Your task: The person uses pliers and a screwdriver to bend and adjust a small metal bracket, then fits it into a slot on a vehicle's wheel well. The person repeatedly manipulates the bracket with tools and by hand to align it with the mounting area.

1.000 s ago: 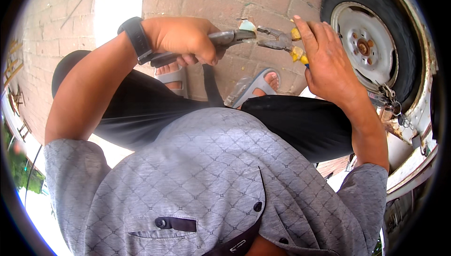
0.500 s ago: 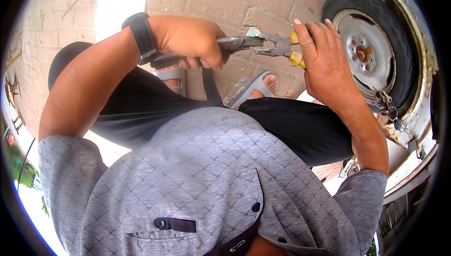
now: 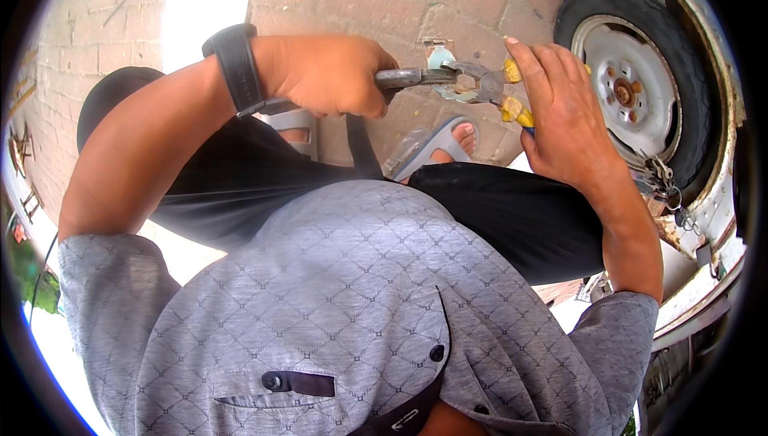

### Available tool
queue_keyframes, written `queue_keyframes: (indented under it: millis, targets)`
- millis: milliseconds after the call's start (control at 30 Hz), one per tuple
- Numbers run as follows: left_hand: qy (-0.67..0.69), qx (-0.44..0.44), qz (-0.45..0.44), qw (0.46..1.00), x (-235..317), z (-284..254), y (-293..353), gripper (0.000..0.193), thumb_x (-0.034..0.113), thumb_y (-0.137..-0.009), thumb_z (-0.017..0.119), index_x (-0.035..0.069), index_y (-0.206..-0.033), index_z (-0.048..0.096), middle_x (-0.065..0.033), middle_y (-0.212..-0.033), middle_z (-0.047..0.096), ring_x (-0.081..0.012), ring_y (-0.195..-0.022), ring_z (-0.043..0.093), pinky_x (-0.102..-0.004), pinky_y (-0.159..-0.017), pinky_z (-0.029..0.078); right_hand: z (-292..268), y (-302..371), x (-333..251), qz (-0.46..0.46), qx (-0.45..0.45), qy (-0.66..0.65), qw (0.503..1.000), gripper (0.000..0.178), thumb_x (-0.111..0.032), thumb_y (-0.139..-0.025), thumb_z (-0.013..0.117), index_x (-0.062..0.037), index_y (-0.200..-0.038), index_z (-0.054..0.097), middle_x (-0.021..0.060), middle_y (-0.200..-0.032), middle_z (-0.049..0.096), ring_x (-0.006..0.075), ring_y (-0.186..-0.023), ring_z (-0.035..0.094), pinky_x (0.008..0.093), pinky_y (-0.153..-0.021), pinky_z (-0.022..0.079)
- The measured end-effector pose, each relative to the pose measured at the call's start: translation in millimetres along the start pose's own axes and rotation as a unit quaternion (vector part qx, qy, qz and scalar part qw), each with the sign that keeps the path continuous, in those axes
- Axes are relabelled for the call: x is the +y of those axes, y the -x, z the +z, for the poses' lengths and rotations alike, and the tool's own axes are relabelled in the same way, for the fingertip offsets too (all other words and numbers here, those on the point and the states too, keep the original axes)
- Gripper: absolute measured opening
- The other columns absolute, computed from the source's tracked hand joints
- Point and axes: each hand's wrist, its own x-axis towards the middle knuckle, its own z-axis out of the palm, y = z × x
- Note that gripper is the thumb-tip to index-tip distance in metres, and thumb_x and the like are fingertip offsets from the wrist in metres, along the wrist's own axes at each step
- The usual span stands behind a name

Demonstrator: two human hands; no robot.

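Left hand (image 3: 340, 76) clenched round metal tool (image 3: 406, 78); right hand (image 3: 566, 112) curled round pliers (image 3: 490, 86).

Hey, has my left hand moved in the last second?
Yes. Judged against the rusty-hubbed wheel, the left hand, with the grey metal pliers, has shifted slightly right, toward that wheel.

Keys (image 3: 661, 174) show near a black-tyred wheel (image 3: 626, 94) and brick paving (image 3: 360, 0).
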Motion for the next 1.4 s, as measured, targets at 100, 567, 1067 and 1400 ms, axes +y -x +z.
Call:
queue_keyframes:
  millis: [100, 567, 1067, 1400]
  targets:
    - [0.011, -0.004, -0.053, 0.999, 12, 4, 8, 0.023, 0.012, -0.090, 0.065, -0.003, -0.107, 0.064, -0.0046, -0.071, 0.060, -0.0147, -0.053, 0.056, -0.0323, -0.052, 0.046, 3, 1, 1, -0.006, -0.008, -0.005, 1.000, 0.087, -0.001, -0.063, 0.076, 0.0030, -0.145, 0.045, 0.0191, -0.122, 0.053, 0.0388, -0.115, 0.052, 0.0473, -0.099, 0.043]
    - [-0.130, 0.032, 0.052, 0.990, -28, 32, -9, 0.034, 0.006, -0.089, 0.064, -0.006, -0.121, 0.060, -0.0298, -0.101, 0.069, -0.0436, -0.098, 0.068, -0.0441, -0.085, 0.054, 17, 2, -6, -0.047, -0.038, -0.013, 0.998, 0.074, -0.004, -0.065, 0.075, 0.0053, -0.135, 0.051, 0.0164, -0.107, 0.053, 0.0346, -0.099, 0.052, 0.0442, -0.086, 0.042]
    - [-0.160, 0.053, 0.035, 0.985, -35, 37, -16, 0.032, 0.009, -0.091, 0.064, -0.004, -0.119, 0.060, -0.0308, -0.102, 0.068, -0.0473, -0.102, 0.066, -0.0476, -0.087, 0.053, 26, -2, -4, -0.045, -0.055, -0.020, 0.997, 0.058, -0.008, -0.071, 0.076, 0.0006, -0.124, 0.054, 0.0129, -0.100, 0.054, 0.0328, -0.090, 0.054, 0.0431, -0.076, 0.043]
    - [-0.088, 0.020, -0.041, 0.995, -4, 8, -10, 0.025, 0.005, -0.088, 0.059, -0.006, -0.111, 0.059, -0.0227, -0.075, 0.065, -0.0333, -0.065, 0.070, -0.0414, -0.056, 0.053, 22, -3, 1, -0.010, -0.002, -0.024, 1.000, 0.074, -0.005, -0.072, 0.075, -0.0015, -0.141, 0.051, 0.0143, -0.112, 0.055, 0.0358, -0.104, 0.053, 0.0447, -0.090, 0.044]
